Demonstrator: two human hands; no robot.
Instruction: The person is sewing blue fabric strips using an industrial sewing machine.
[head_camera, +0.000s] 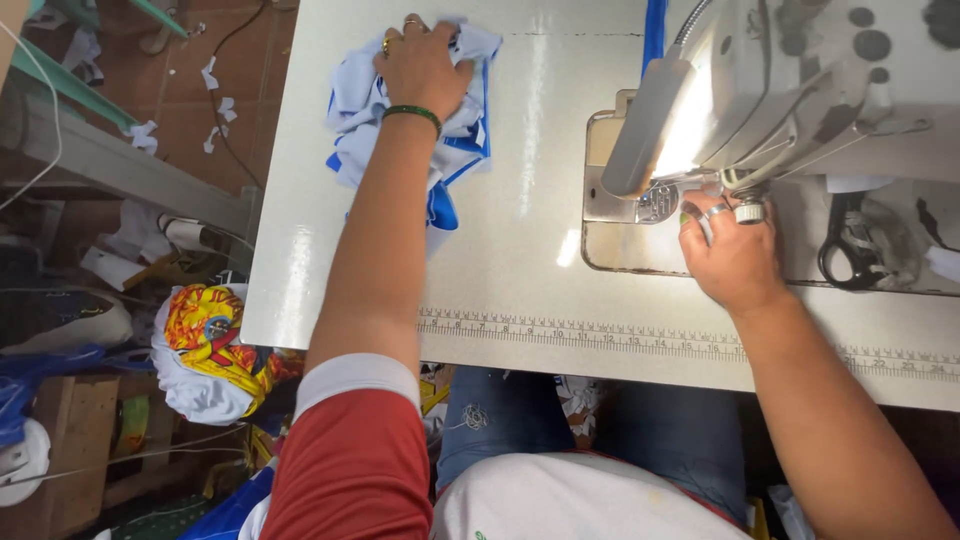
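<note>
Left hand (422, 62) spread flat, palm down, pressing on a crumpled heap of white and blue fabric pieces (452, 150) at the far left part of the white sewing table (520, 260); two gold rings on its fingers, one green bangle (412, 114) at the wrist. Right hand (735, 255) well apart from the left, resting on the metal bed plate (610, 215) just beside the needle area of the one grey sewing machine (790, 85); fingers curled near the presser foot, one ring on it, whether pinching anything cannot be told. One printed ruler strip (560, 330), pale with dark marks, along the near table edge. One pair of black scissors (850, 250) to the right of the right hand. One bright machine lamp (690, 125) above the needle. Below the table at left, one bundle of red, yellow and white printed cloth (205, 350). Several white scraps (215, 105) scattered on the reddish floor
</note>
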